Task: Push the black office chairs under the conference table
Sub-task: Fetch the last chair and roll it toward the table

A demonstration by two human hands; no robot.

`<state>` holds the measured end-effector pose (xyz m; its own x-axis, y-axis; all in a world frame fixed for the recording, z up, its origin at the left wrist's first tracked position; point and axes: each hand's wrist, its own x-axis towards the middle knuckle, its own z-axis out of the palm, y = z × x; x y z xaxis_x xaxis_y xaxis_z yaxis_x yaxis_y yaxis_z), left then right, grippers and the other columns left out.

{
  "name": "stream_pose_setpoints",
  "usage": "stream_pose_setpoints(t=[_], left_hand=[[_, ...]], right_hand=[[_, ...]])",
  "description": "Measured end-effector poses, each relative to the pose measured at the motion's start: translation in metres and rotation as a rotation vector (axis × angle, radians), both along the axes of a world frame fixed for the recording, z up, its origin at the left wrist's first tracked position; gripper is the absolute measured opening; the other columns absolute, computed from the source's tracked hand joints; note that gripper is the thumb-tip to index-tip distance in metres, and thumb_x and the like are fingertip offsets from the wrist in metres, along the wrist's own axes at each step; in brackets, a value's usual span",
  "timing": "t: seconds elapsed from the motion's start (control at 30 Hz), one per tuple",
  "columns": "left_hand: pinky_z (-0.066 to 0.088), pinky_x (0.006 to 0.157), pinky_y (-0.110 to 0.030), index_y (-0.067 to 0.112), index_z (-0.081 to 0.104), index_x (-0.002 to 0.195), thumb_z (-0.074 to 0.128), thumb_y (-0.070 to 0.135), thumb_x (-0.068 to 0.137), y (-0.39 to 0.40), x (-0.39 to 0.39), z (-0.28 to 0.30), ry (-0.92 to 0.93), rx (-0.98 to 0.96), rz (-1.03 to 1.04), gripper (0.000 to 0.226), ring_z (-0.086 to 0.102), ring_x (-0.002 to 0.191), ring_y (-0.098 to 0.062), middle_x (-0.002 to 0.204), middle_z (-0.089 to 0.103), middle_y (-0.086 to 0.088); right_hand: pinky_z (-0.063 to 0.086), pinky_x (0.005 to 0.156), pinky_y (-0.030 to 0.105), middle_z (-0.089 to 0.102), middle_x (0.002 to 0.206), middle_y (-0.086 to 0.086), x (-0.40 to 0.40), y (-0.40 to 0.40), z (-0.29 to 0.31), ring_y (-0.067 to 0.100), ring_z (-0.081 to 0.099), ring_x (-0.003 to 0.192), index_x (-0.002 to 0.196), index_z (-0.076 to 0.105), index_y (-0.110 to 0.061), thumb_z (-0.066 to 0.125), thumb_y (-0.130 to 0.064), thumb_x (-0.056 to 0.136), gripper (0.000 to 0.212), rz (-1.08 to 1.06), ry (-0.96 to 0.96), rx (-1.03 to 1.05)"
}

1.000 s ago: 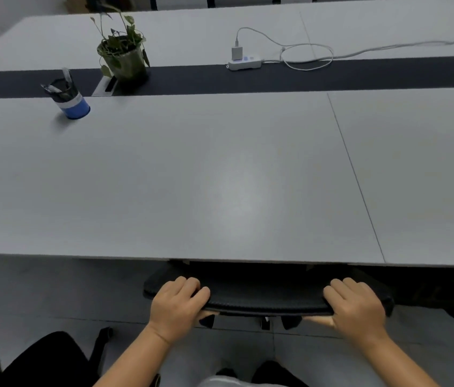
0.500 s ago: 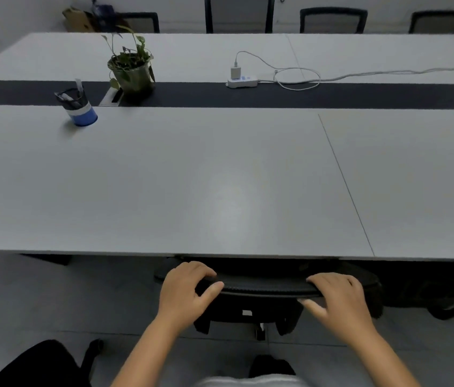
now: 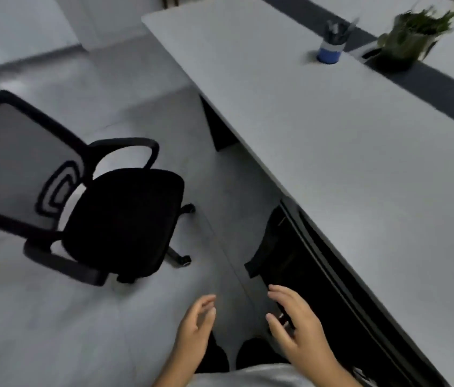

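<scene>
A black office chair (image 3: 119, 219) with a mesh back and curved armrests stands free on the floor at the left, well away from the grey conference table (image 3: 345, 141). A second black chair (image 3: 273, 241) is tucked under the table's near edge, only its backrest top showing. My left hand (image 3: 196, 328) hovers open over the floor at the bottom centre. My right hand (image 3: 295, 322) is open too, just off the tucked chair's backrest, holding nothing.
A blue pen cup (image 3: 329, 50) and a potted plant (image 3: 409, 43) stand on the table near its dark centre strip (image 3: 429, 88). A dark table leg panel (image 3: 217, 127) sits under the table's far end. Grey floor lies between the free chair and the table.
Both hands have let go of the tucked chair's backrest and opened. The view has swung left, bringing the free chair into sight.
</scene>
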<state>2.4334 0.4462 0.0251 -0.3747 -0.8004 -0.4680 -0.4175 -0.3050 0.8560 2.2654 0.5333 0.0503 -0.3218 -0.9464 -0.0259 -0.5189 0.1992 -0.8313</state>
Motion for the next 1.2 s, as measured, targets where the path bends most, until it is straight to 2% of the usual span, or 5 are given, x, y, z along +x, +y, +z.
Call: stream_pose_setpoints(t=[0.13,0.27,0.53,0.9,1.2], left_hand=[[0.037,0.069,0.006,0.015,0.051,0.103,0.046,0.001,0.089,0.047,0.1,-0.009,-0.064,-0.015,0.429,0.02,0.054,0.099,-0.014,0.106,0.055,-0.006],[0.038,0.065,0.007,0.008,0.052,0.104,0.045,-0.003,0.089,0.1,0.187,-0.01,-0.063,-0.03,0.845,0.02,0.047,0.108,-0.02,0.107,0.054,-0.011],[0.042,0.064,0.002,0.01,0.052,0.104,0.05,-0.001,0.086,0.148,0.364,-0.012,-0.113,-0.138,1.251,0.021,0.051,0.102,-0.024,0.105,0.056,-0.012],[0.042,0.055,-0.001,0.015,0.05,0.097,0.048,-0.012,0.083,0.145,0.524,-0.046,-0.018,0.069,1.454,0.03,0.056,0.059,0.019,0.101,0.055,-0.008],[0.047,0.064,-0.009,0.008,0.042,0.115,0.049,0.0,0.088,-0.072,0.682,-0.03,0.018,-0.09,1.294,0.029,0.05,0.093,-0.023,0.107,0.051,-0.006]], right_hand=[[0.023,0.084,-0.008,0.049,0.112,-0.021,0.042,-0.013,-0.032,-0.01,0.038,0.109,0.116,0.056,-0.018,0.034,-0.084,0.064,0.087,0.21,-0.019,0.232],[0.032,0.083,0.012,0.043,0.111,-0.004,0.11,-0.047,-0.039,0.008,0.046,0.109,0.124,0.046,-0.011,0.057,-0.025,0.086,0.042,0.569,0.004,0.421],[0.037,0.086,0.018,0.044,0.116,-0.004,0.35,-0.092,-0.018,0.01,0.05,0.102,0.123,0.046,-0.015,0.056,-0.018,0.087,0.038,0.867,-0.072,0.336],[0.038,0.081,0.025,0.051,0.126,0.008,0.476,-0.129,-0.035,0.018,0.051,0.099,0.121,0.049,-0.009,0.057,-0.01,0.085,0.037,0.745,-0.067,0.604],[0.038,0.077,0.014,0.049,0.116,-0.001,0.628,-0.315,-0.025,0.011,0.047,0.1,0.119,0.047,-0.015,0.052,-0.014,0.089,0.031,0.751,-0.125,0.475]])
